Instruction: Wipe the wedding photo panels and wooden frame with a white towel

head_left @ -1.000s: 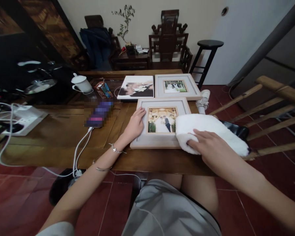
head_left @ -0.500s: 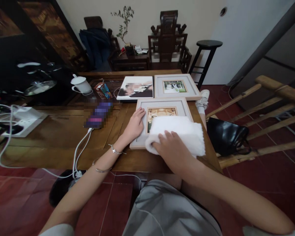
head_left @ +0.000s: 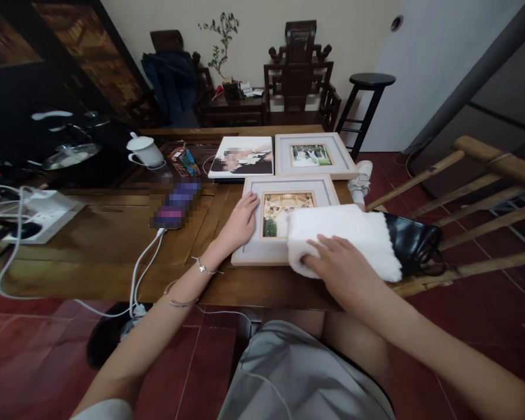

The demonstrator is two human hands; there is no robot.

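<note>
A light wooden picture frame with a photo in its middle lies flat on the table in front of me. My left hand rests on its left border, fingers stretched out. My right hand grips a folded white fluffy cloth with the thumb tucked into the fold. The cloth covers the right part of the frame and hangs past the table's right edge. Behind lie a second wooden picture frame and a white-edged photo panel, side by side.
On the wooden table are a phone with a white cable, a drink carton, a lidded white cup and a power strip. A black bag sits on a bamboo chair at the right. Someone's shoe shows beyond the table.
My right hand has slid the white cloth to the right, uncovering more of the photo in the near frame. My left hand has stayed on the frame's left border.
</note>
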